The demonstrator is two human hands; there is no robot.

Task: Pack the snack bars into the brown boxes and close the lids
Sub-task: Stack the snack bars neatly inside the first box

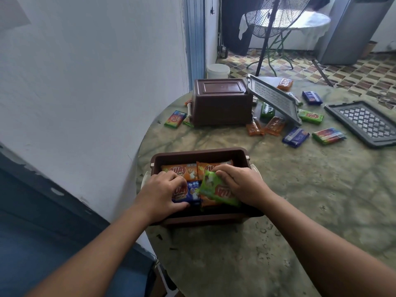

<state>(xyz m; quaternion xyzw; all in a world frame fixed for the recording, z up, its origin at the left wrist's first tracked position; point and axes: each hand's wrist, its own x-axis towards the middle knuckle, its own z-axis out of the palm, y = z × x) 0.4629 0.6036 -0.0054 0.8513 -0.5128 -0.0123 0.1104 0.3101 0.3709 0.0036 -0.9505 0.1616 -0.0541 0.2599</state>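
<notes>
A round, mottled green counter (278, 189) carries an open brown box (199, 155) at its near edge, an overturned brown box (220, 108) at its far edge, two grey lids (364, 123), and scattered snack bars (295, 137).

Round table (300, 200): mottled green marbled top, set against a white wall (96, 82). Beyond it, on patterned floor tiles (353, 73): white plastic bucket (218, 70), black pedestal fan (276, 16), grey cabinet (351, 28).

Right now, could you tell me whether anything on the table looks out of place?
Yes: the far brown box sits upside down, base up, with a grey lid propped askew against it and snack bars scattered loose around it.
</notes>
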